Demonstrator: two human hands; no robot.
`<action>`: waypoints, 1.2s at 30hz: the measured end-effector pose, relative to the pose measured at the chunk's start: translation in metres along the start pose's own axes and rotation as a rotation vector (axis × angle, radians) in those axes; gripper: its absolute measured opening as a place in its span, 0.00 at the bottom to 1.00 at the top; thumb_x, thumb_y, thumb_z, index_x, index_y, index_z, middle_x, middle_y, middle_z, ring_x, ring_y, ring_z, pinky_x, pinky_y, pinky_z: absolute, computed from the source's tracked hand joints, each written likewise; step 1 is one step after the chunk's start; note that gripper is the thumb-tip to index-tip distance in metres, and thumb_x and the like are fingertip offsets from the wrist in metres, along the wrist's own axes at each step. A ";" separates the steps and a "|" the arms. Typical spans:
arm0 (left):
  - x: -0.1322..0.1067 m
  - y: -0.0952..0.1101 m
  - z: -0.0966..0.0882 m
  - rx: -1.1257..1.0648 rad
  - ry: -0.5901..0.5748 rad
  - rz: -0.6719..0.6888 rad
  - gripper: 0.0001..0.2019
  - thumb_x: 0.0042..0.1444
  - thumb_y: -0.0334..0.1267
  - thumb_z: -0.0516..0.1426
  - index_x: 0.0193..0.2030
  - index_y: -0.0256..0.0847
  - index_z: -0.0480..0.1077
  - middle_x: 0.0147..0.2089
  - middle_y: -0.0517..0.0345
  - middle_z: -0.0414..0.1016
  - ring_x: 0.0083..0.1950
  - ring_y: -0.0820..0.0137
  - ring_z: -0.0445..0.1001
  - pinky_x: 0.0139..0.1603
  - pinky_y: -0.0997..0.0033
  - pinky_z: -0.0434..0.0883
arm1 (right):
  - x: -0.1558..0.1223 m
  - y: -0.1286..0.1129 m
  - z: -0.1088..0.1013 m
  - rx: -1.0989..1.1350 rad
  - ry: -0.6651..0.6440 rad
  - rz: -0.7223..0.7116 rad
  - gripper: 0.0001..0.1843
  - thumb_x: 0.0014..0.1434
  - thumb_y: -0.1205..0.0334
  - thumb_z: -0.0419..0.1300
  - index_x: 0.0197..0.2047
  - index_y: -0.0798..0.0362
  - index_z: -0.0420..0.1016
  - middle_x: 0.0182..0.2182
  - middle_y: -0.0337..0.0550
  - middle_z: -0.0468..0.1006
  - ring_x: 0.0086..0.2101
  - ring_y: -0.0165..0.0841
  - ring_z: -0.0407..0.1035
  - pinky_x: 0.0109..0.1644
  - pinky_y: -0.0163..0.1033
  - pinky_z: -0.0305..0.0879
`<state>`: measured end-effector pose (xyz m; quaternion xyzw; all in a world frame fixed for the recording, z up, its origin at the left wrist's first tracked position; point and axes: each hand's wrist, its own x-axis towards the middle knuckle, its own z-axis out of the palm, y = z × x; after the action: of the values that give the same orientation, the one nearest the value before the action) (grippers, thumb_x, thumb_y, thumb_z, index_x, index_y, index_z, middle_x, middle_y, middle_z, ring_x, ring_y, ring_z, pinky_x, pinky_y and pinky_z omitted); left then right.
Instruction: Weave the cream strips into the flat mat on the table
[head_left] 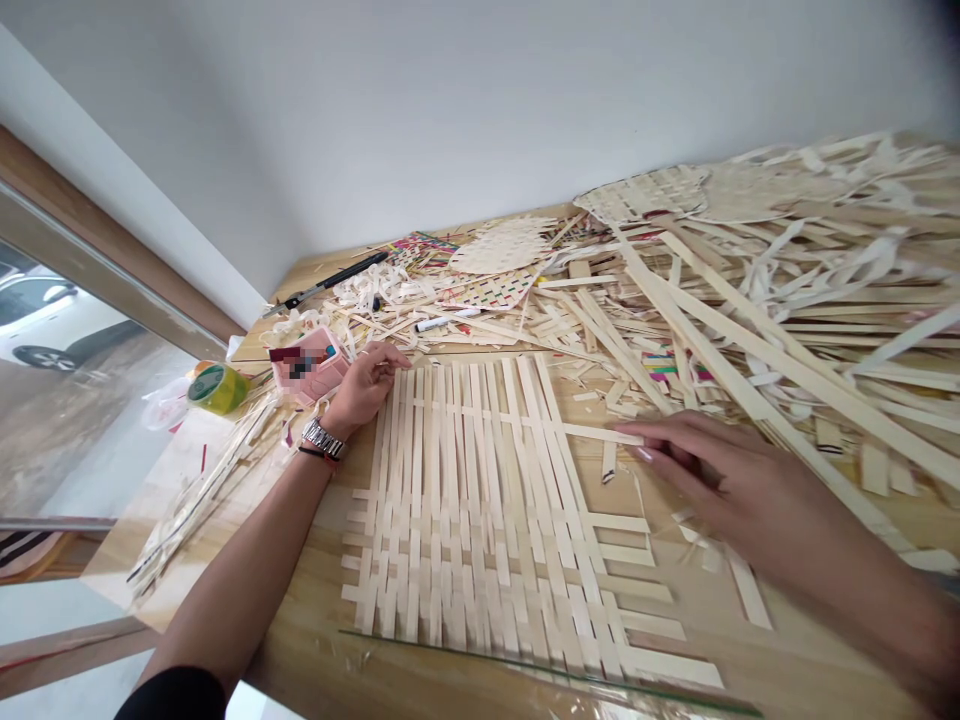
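Note:
A partly woven mat of pale flat strips [480,500] lies in front of me on the wooden table. Its crosswise strips are packed close toward the near end, with their ends sticking out on both sides. My right hand [697,460] pinches the right end of a loose strip [592,432], which runs leftward among the lengthwise strips near the far end. At the mat's far left corner is my left hand [369,385], its fingers curled in beside the outer strips. Whatever those fingers hold is hidden.
A green-edged clear sheet [555,675] lies along the mat's near side. Left of the mat are a pink box [307,368] and a yellow-green tape roll [217,388]. Loose strips [795,350], a marker [447,320] and woven pieces [501,246] cover the back, against a white wall [480,110].

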<state>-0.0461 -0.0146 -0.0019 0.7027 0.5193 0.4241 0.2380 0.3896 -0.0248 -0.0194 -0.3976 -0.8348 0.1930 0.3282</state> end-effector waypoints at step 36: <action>0.001 -0.028 0.010 -0.118 0.076 0.009 0.23 0.42 0.20 0.54 0.42 0.39 0.81 0.44 0.53 0.77 0.43 0.67 0.74 0.42 0.69 0.70 | 0.025 0.002 0.007 -0.040 -0.102 0.103 0.22 0.67 0.37 0.61 0.42 0.46 0.85 0.43 0.47 0.85 0.37 0.38 0.78 0.38 0.44 0.75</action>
<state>-0.0519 -0.0025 -0.0286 0.6731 0.4991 0.4814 0.2572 0.3737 -0.0040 -0.0160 -0.4361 -0.8325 0.2130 0.2671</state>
